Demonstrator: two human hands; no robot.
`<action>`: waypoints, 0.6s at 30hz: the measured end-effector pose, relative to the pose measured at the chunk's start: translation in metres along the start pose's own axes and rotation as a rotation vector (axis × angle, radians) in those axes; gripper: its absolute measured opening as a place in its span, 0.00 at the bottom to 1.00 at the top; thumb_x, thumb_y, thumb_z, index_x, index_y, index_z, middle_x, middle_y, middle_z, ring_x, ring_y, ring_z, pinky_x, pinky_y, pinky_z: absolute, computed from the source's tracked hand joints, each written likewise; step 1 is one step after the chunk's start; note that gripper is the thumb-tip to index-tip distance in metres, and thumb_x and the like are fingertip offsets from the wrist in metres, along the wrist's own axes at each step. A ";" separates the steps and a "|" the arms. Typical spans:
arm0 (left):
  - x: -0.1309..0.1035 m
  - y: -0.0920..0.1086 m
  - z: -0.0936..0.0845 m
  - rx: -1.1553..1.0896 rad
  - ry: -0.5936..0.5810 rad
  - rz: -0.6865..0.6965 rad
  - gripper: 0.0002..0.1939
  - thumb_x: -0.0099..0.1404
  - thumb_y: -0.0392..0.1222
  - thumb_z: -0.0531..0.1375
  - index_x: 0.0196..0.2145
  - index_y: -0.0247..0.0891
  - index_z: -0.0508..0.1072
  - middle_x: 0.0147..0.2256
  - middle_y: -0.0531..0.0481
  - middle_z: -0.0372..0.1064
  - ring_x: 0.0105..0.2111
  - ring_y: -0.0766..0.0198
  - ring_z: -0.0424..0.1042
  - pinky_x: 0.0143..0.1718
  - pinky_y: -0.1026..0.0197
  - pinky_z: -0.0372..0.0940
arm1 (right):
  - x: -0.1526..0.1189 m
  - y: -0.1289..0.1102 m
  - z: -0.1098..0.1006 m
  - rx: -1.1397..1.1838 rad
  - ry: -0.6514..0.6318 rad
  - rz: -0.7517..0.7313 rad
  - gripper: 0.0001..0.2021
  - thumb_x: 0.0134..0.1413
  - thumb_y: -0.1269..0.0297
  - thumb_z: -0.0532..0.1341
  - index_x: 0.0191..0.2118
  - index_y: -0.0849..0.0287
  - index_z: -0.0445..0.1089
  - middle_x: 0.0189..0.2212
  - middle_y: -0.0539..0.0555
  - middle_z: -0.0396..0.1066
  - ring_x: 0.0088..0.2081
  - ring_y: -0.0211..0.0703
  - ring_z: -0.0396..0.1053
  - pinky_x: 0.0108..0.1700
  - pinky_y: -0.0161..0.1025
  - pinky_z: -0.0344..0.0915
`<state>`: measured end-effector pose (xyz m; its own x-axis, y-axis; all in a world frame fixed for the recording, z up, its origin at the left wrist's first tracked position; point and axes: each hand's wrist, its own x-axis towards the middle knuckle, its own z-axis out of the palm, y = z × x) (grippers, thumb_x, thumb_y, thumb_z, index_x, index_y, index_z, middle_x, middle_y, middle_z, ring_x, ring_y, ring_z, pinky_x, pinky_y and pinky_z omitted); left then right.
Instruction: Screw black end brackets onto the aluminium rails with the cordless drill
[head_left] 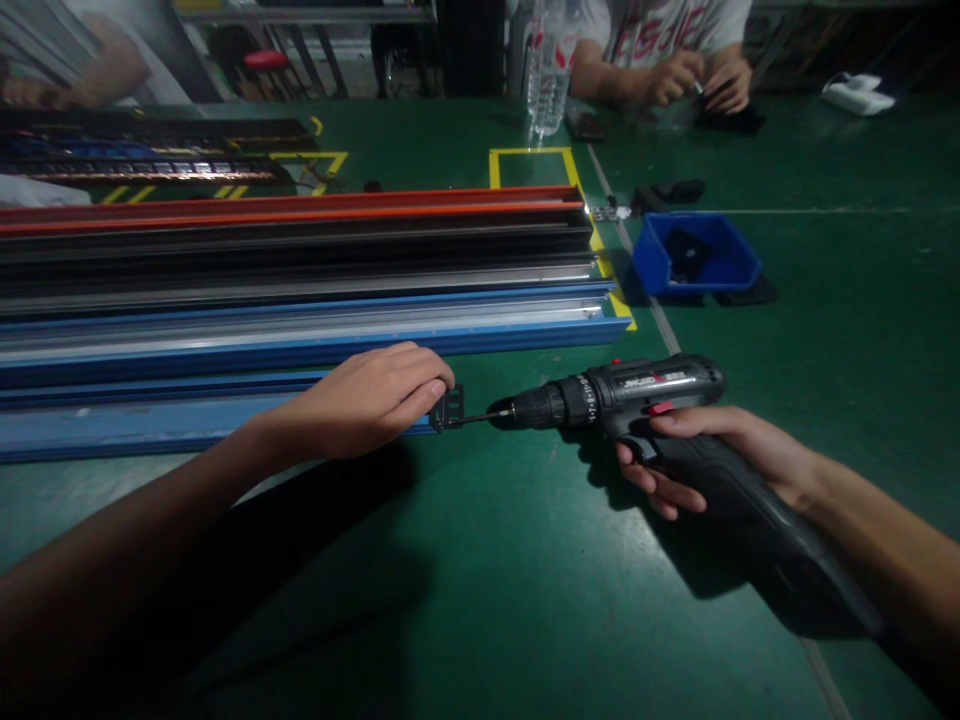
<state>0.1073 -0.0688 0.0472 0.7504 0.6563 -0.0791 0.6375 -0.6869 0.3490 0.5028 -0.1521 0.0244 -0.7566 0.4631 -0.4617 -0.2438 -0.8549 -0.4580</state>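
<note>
My right hand (697,455) is wrapped round the grip of a black cordless drill (645,390), which lies level and points left. Its long thin bit reaches a small black slotted end bracket (448,408) at the right end of a blue metal channel (187,420). Over that end, my left hand (382,395) is closed, thumb and fingers pressed against the channel and the bracket. The palm and the far fingers are hidden, as is the exact spot where the bit meets the bracket.
Beyond lie more long channels: blue (525,325), black (487,240) and orange (450,200). A blue bin (697,255) with black parts stands right of them. Water bottles (551,75) and two people's hands are at the far side. Yellow tape (529,153) marks the green table.
</note>
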 end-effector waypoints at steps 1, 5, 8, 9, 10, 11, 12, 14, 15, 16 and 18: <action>0.000 0.000 0.000 0.000 0.002 0.006 0.24 0.81 0.50 0.43 0.50 0.39 0.77 0.50 0.45 0.78 0.50 0.54 0.74 0.54 0.52 0.65 | 0.000 0.000 0.000 0.002 0.000 0.001 0.16 0.70 0.58 0.64 0.50 0.69 0.79 0.39 0.59 0.80 0.29 0.36 0.78 0.42 0.37 0.78; -0.001 -0.001 0.001 -0.001 0.014 0.017 0.24 0.82 0.51 0.44 0.50 0.39 0.77 0.50 0.45 0.78 0.51 0.54 0.74 0.55 0.51 0.65 | 0.000 0.000 -0.002 0.005 -0.006 0.001 0.17 0.70 0.58 0.64 0.50 0.71 0.79 0.39 0.60 0.80 0.29 0.36 0.78 0.42 0.38 0.78; -0.001 -0.001 0.001 -0.002 0.020 0.018 0.24 0.82 0.51 0.44 0.50 0.40 0.78 0.50 0.45 0.78 0.51 0.54 0.74 0.55 0.52 0.65 | 0.000 0.000 -0.003 -0.002 -0.022 -0.007 0.17 0.70 0.58 0.64 0.50 0.71 0.78 0.39 0.60 0.80 0.29 0.37 0.78 0.42 0.38 0.78; -0.001 -0.001 0.001 -0.004 0.021 0.019 0.24 0.82 0.51 0.44 0.50 0.40 0.78 0.50 0.45 0.78 0.50 0.54 0.74 0.55 0.52 0.65 | 0.001 0.000 -0.004 -0.003 -0.026 -0.011 0.17 0.70 0.58 0.64 0.50 0.71 0.79 0.39 0.60 0.80 0.29 0.37 0.78 0.42 0.38 0.78; -0.001 -0.001 0.000 -0.005 0.022 0.020 0.24 0.82 0.51 0.44 0.50 0.39 0.78 0.50 0.45 0.78 0.50 0.54 0.74 0.55 0.52 0.65 | 0.001 0.000 -0.004 -0.006 -0.030 -0.014 0.17 0.71 0.58 0.64 0.50 0.71 0.79 0.39 0.60 0.80 0.29 0.37 0.78 0.42 0.38 0.78; -0.001 -0.001 0.000 -0.006 0.023 0.022 0.24 0.82 0.51 0.44 0.50 0.39 0.78 0.50 0.45 0.78 0.50 0.54 0.74 0.55 0.52 0.65 | 0.001 0.000 -0.005 -0.008 -0.032 -0.016 0.17 0.70 0.58 0.64 0.50 0.71 0.79 0.39 0.60 0.80 0.29 0.36 0.78 0.42 0.37 0.78; -0.001 -0.001 0.000 -0.006 0.023 0.023 0.24 0.82 0.51 0.44 0.50 0.39 0.78 0.50 0.45 0.78 0.50 0.54 0.74 0.55 0.52 0.65 | 0.001 0.001 -0.005 -0.009 -0.034 -0.016 0.17 0.70 0.58 0.64 0.50 0.70 0.79 0.39 0.60 0.80 0.29 0.36 0.78 0.42 0.37 0.78; -0.001 -0.001 0.000 -0.004 0.022 0.022 0.24 0.81 0.50 0.45 0.50 0.39 0.78 0.50 0.45 0.78 0.50 0.54 0.74 0.55 0.53 0.65 | 0.002 0.001 -0.005 -0.010 -0.033 -0.015 0.17 0.71 0.58 0.64 0.50 0.70 0.79 0.39 0.60 0.80 0.29 0.36 0.78 0.42 0.37 0.78; -0.001 0.000 0.000 -0.003 0.021 0.022 0.24 0.81 0.50 0.45 0.50 0.39 0.78 0.50 0.45 0.78 0.50 0.54 0.74 0.55 0.53 0.65 | 0.001 0.001 -0.005 -0.010 -0.031 -0.013 0.17 0.71 0.58 0.63 0.50 0.70 0.79 0.39 0.60 0.80 0.29 0.36 0.78 0.42 0.37 0.78; -0.001 0.000 0.000 -0.003 0.021 0.022 0.24 0.81 0.50 0.45 0.50 0.39 0.78 0.50 0.45 0.78 0.50 0.54 0.74 0.55 0.53 0.65 | 0.001 0.001 -0.005 -0.008 -0.029 -0.009 0.17 0.71 0.58 0.63 0.50 0.70 0.78 0.39 0.60 0.80 0.29 0.36 0.78 0.42 0.37 0.78; -0.001 0.000 -0.001 -0.003 0.021 0.025 0.24 0.81 0.50 0.44 0.50 0.39 0.78 0.50 0.45 0.78 0.50 0.55 0.74 0.55 0.53 0.65 | 0.001 0.001 -0.004 -0.003 -0.025 0.001 0.17 0.71 0.58 0.64 0.50 0.70 0.78 0.39 0.59 0.80 0.29 0.36 0.78 0.43 0.37 0.78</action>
<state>0.1061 -0.0691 0.0476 0.7622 0.6453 -0.0508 0.6181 -0.7023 0.3531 0.5044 -0.1514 0.0201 -0.7714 0.4565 -0.4432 -0.2414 -0.8545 -0.4600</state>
